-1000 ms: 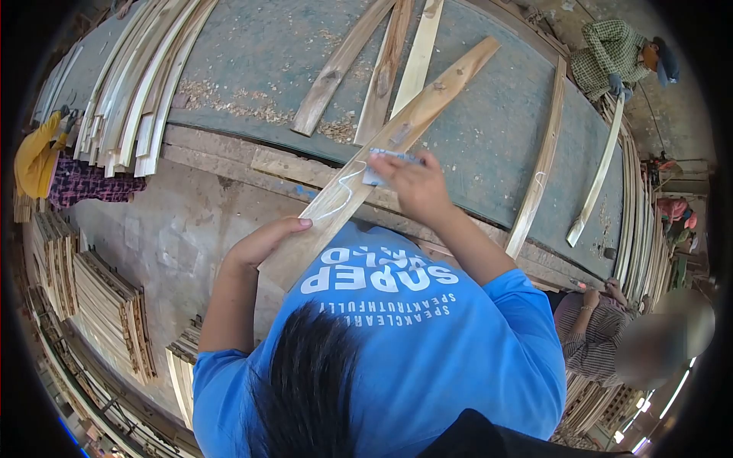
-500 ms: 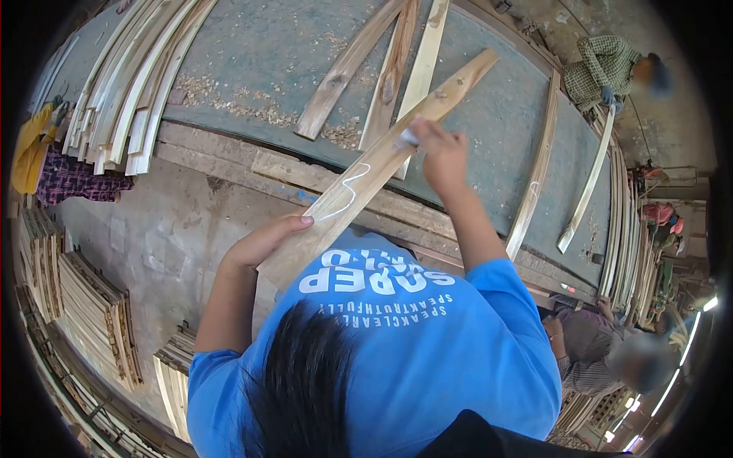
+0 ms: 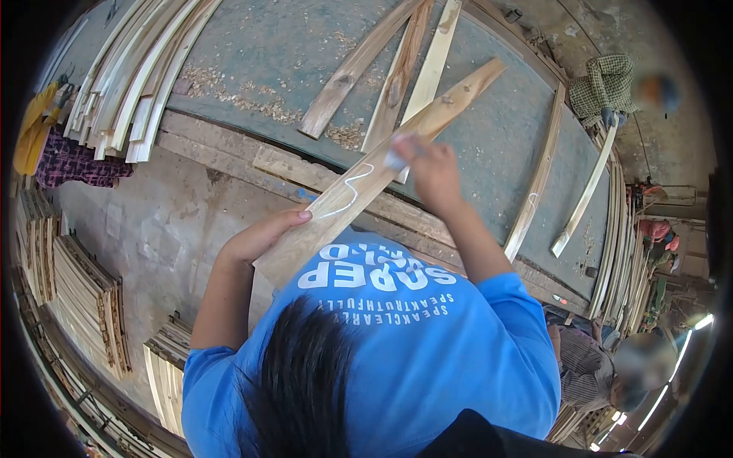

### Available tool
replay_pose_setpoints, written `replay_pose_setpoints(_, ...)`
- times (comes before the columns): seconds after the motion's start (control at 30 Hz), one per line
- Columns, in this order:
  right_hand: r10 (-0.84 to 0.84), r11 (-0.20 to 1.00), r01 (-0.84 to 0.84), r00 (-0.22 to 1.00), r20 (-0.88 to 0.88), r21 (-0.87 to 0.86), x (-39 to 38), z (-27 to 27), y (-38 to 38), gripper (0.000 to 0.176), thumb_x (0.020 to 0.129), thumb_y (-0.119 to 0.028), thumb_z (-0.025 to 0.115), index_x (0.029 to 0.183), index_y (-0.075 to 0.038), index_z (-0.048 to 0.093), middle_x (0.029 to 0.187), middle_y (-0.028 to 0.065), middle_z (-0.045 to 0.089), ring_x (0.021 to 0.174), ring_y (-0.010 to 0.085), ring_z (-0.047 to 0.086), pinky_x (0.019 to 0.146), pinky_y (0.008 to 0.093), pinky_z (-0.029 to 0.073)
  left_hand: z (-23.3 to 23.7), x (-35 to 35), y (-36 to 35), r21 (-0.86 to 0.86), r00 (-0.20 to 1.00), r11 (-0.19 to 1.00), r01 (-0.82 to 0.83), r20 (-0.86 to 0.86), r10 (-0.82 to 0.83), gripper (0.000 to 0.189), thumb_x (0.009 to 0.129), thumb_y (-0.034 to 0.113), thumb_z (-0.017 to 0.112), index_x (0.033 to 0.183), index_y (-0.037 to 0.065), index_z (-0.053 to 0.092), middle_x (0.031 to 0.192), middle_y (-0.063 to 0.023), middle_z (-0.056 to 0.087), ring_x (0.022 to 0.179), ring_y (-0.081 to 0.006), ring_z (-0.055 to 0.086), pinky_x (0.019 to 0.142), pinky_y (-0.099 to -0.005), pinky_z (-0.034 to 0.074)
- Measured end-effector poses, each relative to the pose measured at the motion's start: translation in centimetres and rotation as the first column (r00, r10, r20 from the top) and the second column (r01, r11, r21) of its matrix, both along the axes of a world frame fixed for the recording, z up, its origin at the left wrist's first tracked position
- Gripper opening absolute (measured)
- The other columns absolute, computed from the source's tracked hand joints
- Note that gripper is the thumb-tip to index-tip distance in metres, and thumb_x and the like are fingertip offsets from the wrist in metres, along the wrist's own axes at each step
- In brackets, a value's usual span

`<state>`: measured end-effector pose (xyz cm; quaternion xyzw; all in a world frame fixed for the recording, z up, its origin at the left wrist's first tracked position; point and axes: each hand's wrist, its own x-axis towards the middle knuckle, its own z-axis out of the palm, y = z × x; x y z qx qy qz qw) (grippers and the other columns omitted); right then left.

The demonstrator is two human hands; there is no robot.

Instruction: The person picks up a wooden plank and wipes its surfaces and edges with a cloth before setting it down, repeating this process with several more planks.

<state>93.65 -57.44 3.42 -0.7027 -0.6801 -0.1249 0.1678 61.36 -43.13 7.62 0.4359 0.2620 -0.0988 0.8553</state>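
A long wooden plank slants from my body up over the worktable, with a wavy white line on its face. My left hand grips its lower edge, thumb on top. Over the middle of the board, my right hand is closed round a small white block, which is blurred and at the plank's face.
Three boards lie on the green worktable beyond the plank. Another board lies to the right. Plank stacks stand at the left. Co-workers are at the right and left edges.
My right hand has moved down and left along the plank with the white block. My left hand keeps its hold. The view has shifted slightly.
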Motion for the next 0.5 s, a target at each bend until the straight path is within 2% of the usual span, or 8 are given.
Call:
replay_pose_setpoints(0.03, -0.153, 0.988, 0.154, 0.988, 0.025, -0.016, 1.0, -0.2, 0.4, 0.053, 0.083, -0.004, 0.058, 0.134, -0.017, 0.065, 0.122, 0.0023, 0.071, 0.123, 0.0160, 0.060, 0.092, 0.0434, 0.042, 0.1, 0.1, 0.0, 0.035, 1.000, 0.999, 0.002, -0.006, -0.002, 0.064, 0.103, 0.036, 0.049, 0.151, -0.006, 0.040, 0.149, -0.0152, 0.050, 0.135, -0.0216, 0.050, 0.115, -0.0339, 0.035)
replay_pose_setpoints(0.17, -0.129, 0.992, 0.129, 0.990, 0.058, 0.008, -0.1, 0.1, 0.1, 0.053, 0.083, -0.003, 0.058, 0.134, -0.018, 0.065, 0.117, 0.0023, 0.073, 0.123, 0.0158, 0.060, 0.092, 0.0424, 0.043, -0.2, 0.0, -0.1, 0.043, 0.999, 0.999, -0.030, 0.012, 0.030, 0.061, 0.104, 0.037, 0.047, 0.148, -0.006, 0.044, 0.147, -0.0151, 0.052, 0.133, -0.0215, 0.051, 0.114, -0.0341, 0.036)
replay_pose_setpoints(0.23, 0.184, 0.983, -0.184, 0.983, 0.013, 0.020, -2.9, 1.5, -0.7, 0.055, 0.081, -0.003, 0.060, 0.134, -0.017, 0.065, 0.114, 0.0031, 0.074, 0.121, 0.0170, 0.061, 0.087, 0.0417, 0.043, -0.8, -0.1, -0.1, 0.048, 0.999, 0.998, -0.030, 0.019, 0.029, 0.060, 0.104, 0.037, 0.047, 0.148, -0.006, 0.044, 0.146, -0.0149, 0.053, 0.131, -0.0215, 0.052, 0.114, -0.0340, 0.037)
replay_pose_setpoints(0.3, 0.166, 0.986, -0.166, 0.986, 0.003, 0.007, 0.3, -0.4, -0.2, 0.056, 0.080, -0.002, 0.061, 0.134, -0.016, 0.065, 0.115, 0.0028, 0.075, 0.122, 0.0171, 0.061, 0.086, 0.0433, 0.043, -1.0, -0.2, 0.1, 0.052, 1.000, 0.999, -0.015, 0.024, 0.013, 0.060, 0.105, 0.037, 0.047, 0.147, -0.006, 0.045, 0.145, -0.0146, 0.054, 0.130, -0.0215, 0.054, 0.113, -0.0340, 0.038)
replay_pose_setpoints(0.37, -0.140, 0.989, 0.143, 0.988, -0.058, 0.040, 3.1, -0.6, 0.4, 0.057, 0.079, -0.001, 0.062, 0.134, -0.017, 0.066, 0.115, 0.0028, 0.075, 0.123, 0.0166, 0.061, 0.092, 0.0451, 0.044, -1.2, -0.2, 0.2, 0.048, 1.000, 0.999, -0.018, -0.025, 0.019, 0.058, 0.105, 0.037, 0.047, 0.145, -0.005, 0.047, 0.142, -0.0137, 0.056, 0.128, -0.0206, 0.055, 0.111, -0.0338, 0.040)
replay_pose_setpoints(0.4, -0.181, 0.983, 0.181, 0.982, -0.050, -0.012, 2.8, -0.5, 0.3, 0.056, 0.080, -0.001, 0.061, 0.133, -0.019, 0.066, 0.119, 0.0032, 0.073, 0.121, 0.0175, 0.062, 0.097, 0.0456, 0.044, -1.1, -0.2, 0.2, 0.050, 1.000, 0.999, -0.017, -0.021, 0.019, 0.058, 0.105, 0.037, 0.047, 0.145, -0.005, 0.047, 0.142, -0.0137, 0.056, 0.128, -0.0206, 0.055, 0.111, -0.0338, 0.040)
replay_pose_setpoints(0.43, -0.177, 0.984, 0.177, 0.983, -0.047, -0.008, 1.3, 0.0, 0.4, 0.056, 0.080, -0.001, 0.061, 0.133, -0.019, 0.066, 0.119, 0.0032, 0.073, 0.121, 0.0175, 0.062, 0.097, 0.0456, 0.044, -1.1, -0.3, 0.3, 0.023, 0.999, 0.999, -0.034, -0.040, 0.035, 0.059, 0.104, 0.038, 0.050, 0.145, -0.004, 0.048, 0.141, -0.0141, 0.056, 0.126, -0.0200, 0.056, 0.109, -0.0332, 0.042)
replay_pose_setpoints(0.5, 0.048, 0.999, -0.047, 0.999, 0.013, -0.016, -2.8, 0.5, -0.1, 0.056, 0.080, -0.001, 0.060, 0.132, -0.021, 0.067, 0.120, 0.0028, 0.073, 0.118, 0.0191, 0.064, 0.097, 0.0453, 0.044, -1.0, -0.4, 0.2, -0.002, 0.997, 0.999, -0.049, -0.062, 0.049, 0.060, 0.103, 0.040, 0.053, 0.145, -0.003, 0.048, 0.140, -0.0145, 0.057, 0.125, -0.0194, 0.057, 0.107, -0.0326, 0.044)
